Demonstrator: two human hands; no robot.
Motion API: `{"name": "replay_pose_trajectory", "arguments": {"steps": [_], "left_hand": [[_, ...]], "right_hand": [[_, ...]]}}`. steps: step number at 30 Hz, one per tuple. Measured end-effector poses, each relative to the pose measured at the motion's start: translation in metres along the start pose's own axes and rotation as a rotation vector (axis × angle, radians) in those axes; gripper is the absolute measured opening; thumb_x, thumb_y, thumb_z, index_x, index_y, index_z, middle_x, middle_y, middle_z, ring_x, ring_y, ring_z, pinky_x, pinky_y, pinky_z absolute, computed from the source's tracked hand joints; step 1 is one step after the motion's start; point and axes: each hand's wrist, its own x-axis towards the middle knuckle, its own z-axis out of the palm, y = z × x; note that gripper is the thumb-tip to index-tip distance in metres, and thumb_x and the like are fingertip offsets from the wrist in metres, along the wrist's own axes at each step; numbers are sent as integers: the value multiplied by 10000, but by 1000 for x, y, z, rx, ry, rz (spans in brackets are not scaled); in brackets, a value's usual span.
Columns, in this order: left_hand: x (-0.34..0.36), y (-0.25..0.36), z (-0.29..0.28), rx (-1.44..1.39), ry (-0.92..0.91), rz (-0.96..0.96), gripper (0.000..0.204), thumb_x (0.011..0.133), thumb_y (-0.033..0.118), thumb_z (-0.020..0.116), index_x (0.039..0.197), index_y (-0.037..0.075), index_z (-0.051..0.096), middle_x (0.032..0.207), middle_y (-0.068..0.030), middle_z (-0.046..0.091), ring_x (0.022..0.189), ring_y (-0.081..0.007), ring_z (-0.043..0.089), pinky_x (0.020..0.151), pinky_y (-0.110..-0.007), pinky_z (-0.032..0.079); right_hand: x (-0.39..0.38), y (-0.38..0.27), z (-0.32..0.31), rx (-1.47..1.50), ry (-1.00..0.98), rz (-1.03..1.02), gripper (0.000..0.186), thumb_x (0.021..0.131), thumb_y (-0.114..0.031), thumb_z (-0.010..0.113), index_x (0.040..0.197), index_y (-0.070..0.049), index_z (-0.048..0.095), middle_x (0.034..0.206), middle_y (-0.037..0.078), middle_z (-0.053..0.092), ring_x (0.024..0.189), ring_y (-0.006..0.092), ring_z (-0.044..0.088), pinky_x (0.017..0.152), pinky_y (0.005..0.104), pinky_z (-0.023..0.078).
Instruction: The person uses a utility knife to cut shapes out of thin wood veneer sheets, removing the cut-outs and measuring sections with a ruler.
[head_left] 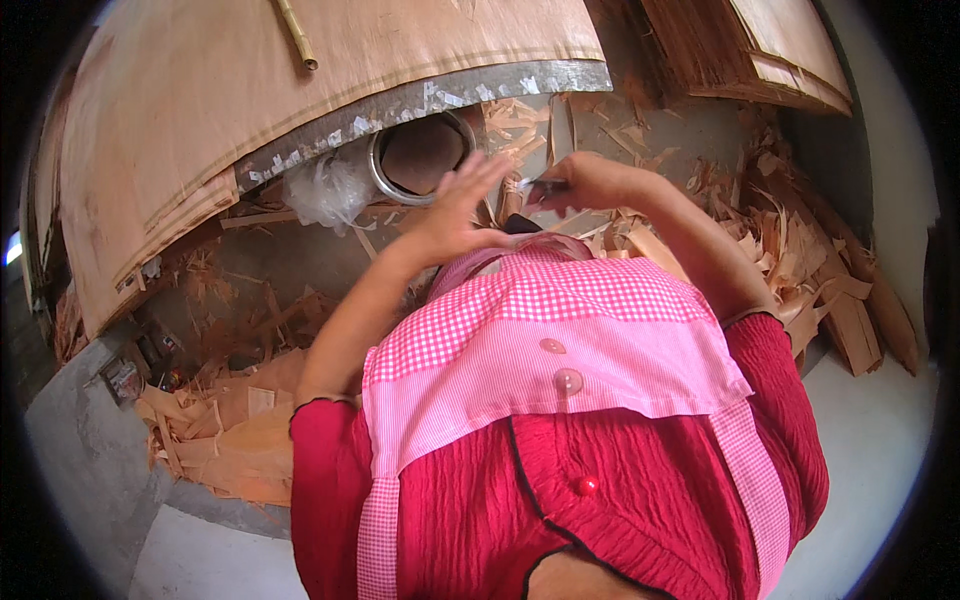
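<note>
My left hand (455, 205) is raised in front of my chest with the fingers spread and nothing in it. My right hand (580, 185) is closed around a small dark tool with a thin metal blade (540, 186) that points toward the left hand. The two hands are close together, just above the top edge of my pink checked apron (560, 330). A small dark thing (520, 224) lies just under the hands; what it is I cannot tell.
A large sheet of thin wood veneer (300, 110) lies on a table with a metal-edged rim (430, 100). Under it stand a round metal ring (420, 155) and a clear plastic bag (325, 190). Veneer scraps (800, 260) litter the floor right and left.
</note>
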Motion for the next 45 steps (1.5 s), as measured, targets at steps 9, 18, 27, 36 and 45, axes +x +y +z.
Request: {"name": "replay_pose_trajectory", "arguments": {"steps": [9, 18, 27, 36, 45], "left_hand": [[-16, -91, 8, -838, 130, -729, 175, 884, 185, 501, 860, 37, 592, 581, 8, 536, 486, -70, 516, 426, -202, 409], [8, -128, 15, -311, 392, -890, 187, 810, 192, 558, 832, 7, 565, 542, -92, 596, 465, -169, 581, 461, -313, 452], [8, -152, 20, 7, 467, -779, 274, 806, 250, 553, 874, -5, 629, 573, -128, 598, 403, -208, 544, 409, -350, 426], [-236, -139, -68, 758, -229, -941, 151, 794, 163, 519, 837, 40, 596, 819, -162, 615, 762, -333, 591, 686, -448, 473], [-78, 14, -41, -473, 543, -906, 151, 774, 3, 601, 752, 33, 455, 702, -65, 575, 551, -122, 581, 454, -208, 429]], "right_hand": [[47, 52, -1, -235, 556, 106, 226, 831, -207, 583, 1028, -102, 623, 903, 117, 651, 769, 168, 627, 653, 302, 476], [106, 8, 51, 967, 521, -287, 127, 847, -107, 580, 909, -6, 625, 798, 73, 640, 715, 148, 612, 667, 260, 495], [217, -6, 95, 1194, 770, -533, 157, 821, -72, 609, 958, 5, 621, 824, 89, 646, 755, 158, 626, 705, 265, 504], [222, 15, 91, 964, 924, -445, 135, 784, -74, 645, 912, -33, 650, 775, 39, 641, 716, 111, 589, 671, 242, 467], [131, -23, 48, 336, 197, -922, 398, 835, -119, 595, 1219, -111, 494, 1037, 74, 612, 871, 125, 573, 783, 254, 447]]}}
